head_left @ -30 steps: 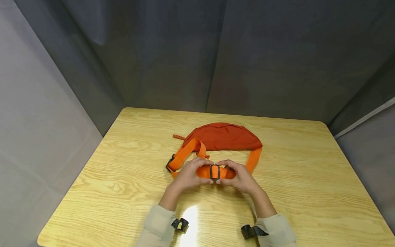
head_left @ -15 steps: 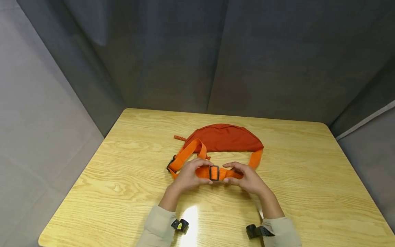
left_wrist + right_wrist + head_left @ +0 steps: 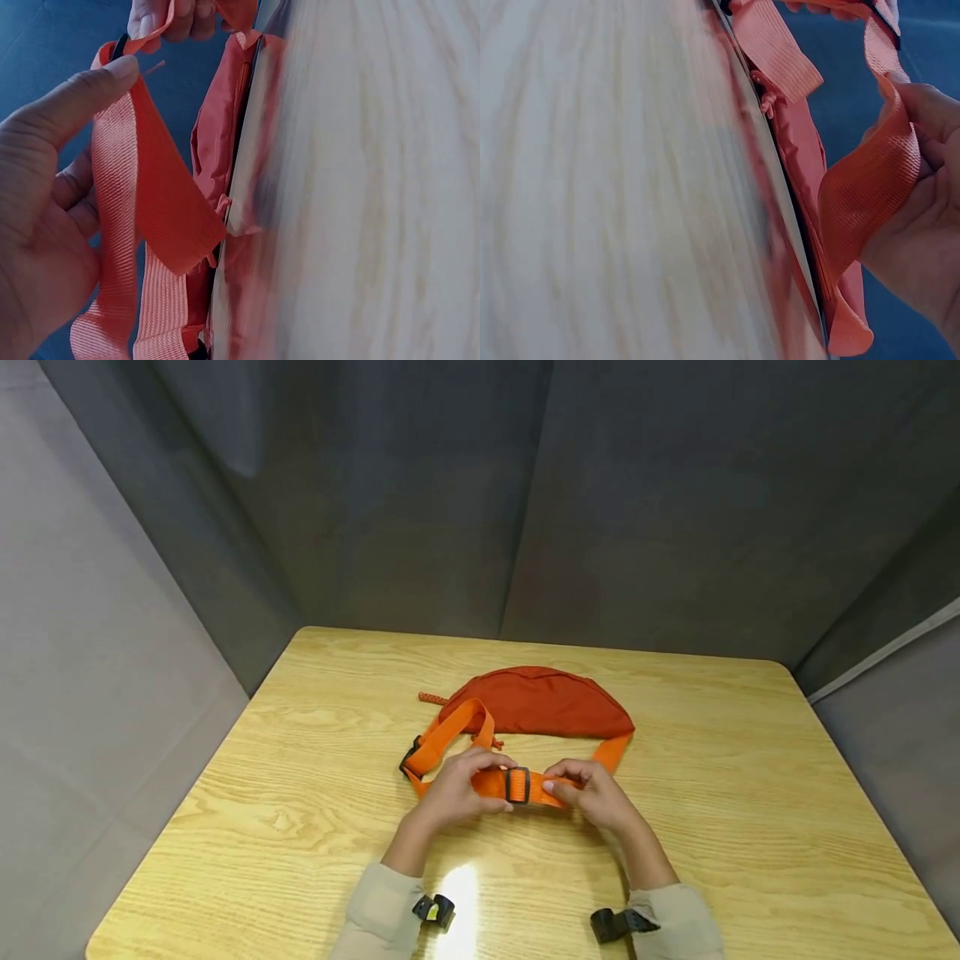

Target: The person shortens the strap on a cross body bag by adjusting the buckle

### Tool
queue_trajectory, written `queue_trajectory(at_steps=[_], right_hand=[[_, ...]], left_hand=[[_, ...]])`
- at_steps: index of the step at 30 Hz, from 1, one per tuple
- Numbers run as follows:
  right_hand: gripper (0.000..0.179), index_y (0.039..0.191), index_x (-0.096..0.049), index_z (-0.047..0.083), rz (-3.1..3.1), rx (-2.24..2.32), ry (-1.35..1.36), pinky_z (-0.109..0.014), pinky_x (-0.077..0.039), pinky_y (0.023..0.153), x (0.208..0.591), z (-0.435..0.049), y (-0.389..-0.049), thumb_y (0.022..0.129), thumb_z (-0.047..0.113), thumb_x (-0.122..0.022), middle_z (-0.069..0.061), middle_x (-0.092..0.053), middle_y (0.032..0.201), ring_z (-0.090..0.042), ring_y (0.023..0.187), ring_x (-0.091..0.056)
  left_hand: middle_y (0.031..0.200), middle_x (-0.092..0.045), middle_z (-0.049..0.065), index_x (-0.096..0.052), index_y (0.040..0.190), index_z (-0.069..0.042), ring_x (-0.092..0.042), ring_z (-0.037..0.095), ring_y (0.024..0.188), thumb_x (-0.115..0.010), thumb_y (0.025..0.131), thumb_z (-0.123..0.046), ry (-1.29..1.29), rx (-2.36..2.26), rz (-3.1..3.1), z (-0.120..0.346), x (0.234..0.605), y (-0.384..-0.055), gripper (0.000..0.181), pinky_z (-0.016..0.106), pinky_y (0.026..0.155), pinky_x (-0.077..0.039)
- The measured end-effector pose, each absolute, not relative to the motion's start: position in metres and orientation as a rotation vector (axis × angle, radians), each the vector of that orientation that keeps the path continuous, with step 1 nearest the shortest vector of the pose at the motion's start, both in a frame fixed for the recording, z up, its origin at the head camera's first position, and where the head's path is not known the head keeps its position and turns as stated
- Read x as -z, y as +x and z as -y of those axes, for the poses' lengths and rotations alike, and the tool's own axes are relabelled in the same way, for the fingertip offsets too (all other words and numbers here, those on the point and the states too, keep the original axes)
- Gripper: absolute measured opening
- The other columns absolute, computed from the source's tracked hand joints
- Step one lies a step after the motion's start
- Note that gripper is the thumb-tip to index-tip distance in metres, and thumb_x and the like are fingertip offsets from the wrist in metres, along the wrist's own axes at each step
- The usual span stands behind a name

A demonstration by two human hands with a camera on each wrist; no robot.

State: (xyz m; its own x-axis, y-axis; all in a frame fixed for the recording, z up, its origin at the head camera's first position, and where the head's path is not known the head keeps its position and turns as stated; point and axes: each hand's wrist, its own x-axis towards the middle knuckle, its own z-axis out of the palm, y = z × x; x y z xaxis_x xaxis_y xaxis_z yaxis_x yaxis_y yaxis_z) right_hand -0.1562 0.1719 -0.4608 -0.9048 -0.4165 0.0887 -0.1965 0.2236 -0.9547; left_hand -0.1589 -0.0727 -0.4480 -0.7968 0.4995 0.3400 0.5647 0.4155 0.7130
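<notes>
A red-orange waist bag (image 3: 536,702) lies on the table with its orange strap (image 3: 491,783) looped toward me. Between my hands the strap runs through a black slide adjuster (image 3: 517,785). My left hand (image 3: 455,791) grips the adjuster's left side by its edges, thumb below and fingers above; the left wrist view shows the thumb (image 3: 82,94) against the webbing by the adjuster. Just right of the adjuster, my right hand (image 3: 596,795) pinches the strap between thumb and fingers. In the right wrist view the strap (image 3: 874,176) hangs in a twisted curve past the palm.
A black buckle (image 3: 411,758) sits on the strap at the left, beside a raised strap loop (image 3: 453,731). A patterned zipper pull (image 3: 432,698) sticks out from the bag's left end. Wooden table (image 3: 750,793) surrounds everything, with a dark curtain (image 3: 420,510) behind.
My right hand has slid off the adjuster to the right, then closed its thumb and fingers on the strap beside it. My left hand has kept its hold at the adjuster.
</notes>
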Motion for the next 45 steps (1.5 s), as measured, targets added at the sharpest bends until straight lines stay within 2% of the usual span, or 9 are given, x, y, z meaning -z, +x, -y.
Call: queue_trajectory(at_steps=[7,11,16,25,33,39,45], right_hand=[[0.009,0.093,-0.064,-0.010,-2.193,1.841,-0.692,-0.028,-0.045,0.058,0.439,-0.156,-0.150,0.088,-0.005,-0.059,-0.023,-0.062,0.084,-0.012,0.067,-0.053],[0.014,0.101,-0.065,-0.006,-2.222,1.768,-0.653,-0.030,-0.047,0.060,0.446,-0.162,-0.155,0.089,0.001,-0.061,-0.018,-0.064,0.087,-0.014,0.070,-0.055],[0.025,0.112,-0.060,-0.007,-2.286,1.659,-0.632,-0.030,-0.047,0.060,0.458,-0.181,-0.163,0.089,0.003,-0.061,-0.014,-0.063,0.086,-0.022,0.072,-0.058],[0.014,0.096,-0.064,-0.004,-2.205,1.730,-0.551,-0.023,-0.037,0.050,0.468,-0.179,-0.162,0.089,0.009,-0.063,-0.008,-0.053,0.072,-0.011,0.058,-0.042],[0.013,0.097,-0.063,-0.004,-2.213,1.790,-0.613,-0.032,-0.043,0.057,0.465,-0.163,-0.164,0.090,0.007,-0.060,-0.012,-0.060,0.082,-0.018,0.066,-0.049],[0.021,0.106,-0.064,-0.002,-2.307,1.739,-0.563,-0.026,-0.045,0.059,0.471,-0.169,-0.160,0.089,0.009,-0.063,-0.010,-0.062,0.085,-0.015,0.070,-0.053],[0.013,0.098,-0.066,-0.002,-2.333,1.689,-0.487,-0.027,-0.045,0.058,0.482,-0.178,-0.155,0.088,0.006,-0.063,-0.009,-0.061,0.083,-0.014,0.067,-0.051]], left_hand=[[0.104,-0.061,-0.005,-0.067,0.110,-0.016,-0.053,0.009,0.089,-0.087,0.063,-0.017,-0.953,1.361,2.611,0.072,0.449,-0.160,0.051,0.026,0.077,-0.045],[0.104,-0.060,-0.005,-0.067,0.110,-0.017,-0.053,0.010,0.086,-0.087,0.063,-0.016,-0.952,1.379,2.608,0.071,0.450,-0.162,0.051,0.026,0.075,-0.046],[0.100,-0.060,-0.005,-0.066,0.110,-0.017,-0.053,0.010,0.085,-0.087,0.063,-0.017,-0.946,1.397,2.583,0.072,0.452,-0.164,0.050,0.026,0.075,-0.047],[0.104,-0.060,-0.006,-0.066,0.113,-0.018,-0.053,0.010,0.088,-0.086,0.065,-0.022,-0.940,1.381,2.665,0.072,0.454,-0.167,0.051,0.027,0.078,-0.045],[0.104,-0.060,-0.005,-0.066,0.112,-0.019,-0.052,0.010,0.087,-0.086,0.065,-0.021,-0.935,1.382,2.713,0.070,0.453,-0.171,0.051,0.027,0.077,-0.045],[0.104,-0.059,-0.007,-0.065,0.112,-0.021,-0.053,0.010,0.089,-0.086,0.065,-0.021,-0.926,1.412,2.701,0.070,0.457,-0.171,0.051,0.027,0.078,-0.045],[0.105,-0.060,-0.008,-0.065,0.112,-0.021,-0.053,0.009,0.091,-0.086,0.065,-0.020,-0.947,1.442,2.679,0.072,0.464,-0.167,0.051,0.028,0.079,-0.045]])
